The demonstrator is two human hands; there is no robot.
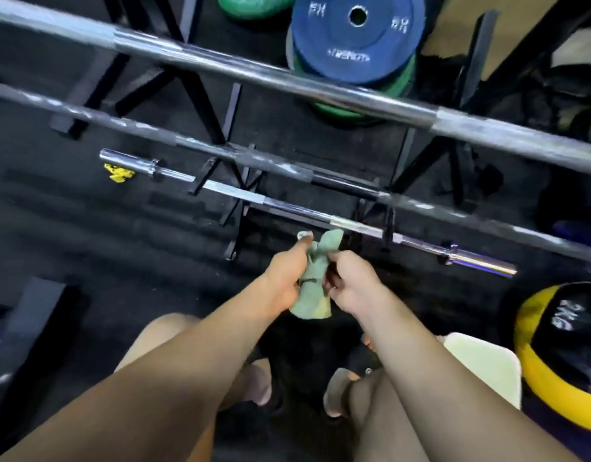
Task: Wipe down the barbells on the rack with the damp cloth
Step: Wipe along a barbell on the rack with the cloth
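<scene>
Barbells are seen laid across a black rack [235, 181], all beyond the hands. The thickest barbell [287, 80] runs farthest from them, a darker barbell [254, 158] lies between, and the shortest barbell [287, 208] sits nearest, just past the fingertips. A stack of plates topped by a blue plate [357, 38] is seen well beyond the bars, and a yellow-and-black ball [561, 355] rests to the right of the right hand. The green cloth [316, 278] is held bunched between both hands, above the floor and apart from every bar. It is gripped by the left hand [284, 278] along one side and pinched by the right hand [352, 281] on the other. The step in hand is judged to be readying or folding the cloth; no wiping contact is made yet. Next, the cloth would need to be wrapped over the nearest bar and drawn along its length.
</scene>
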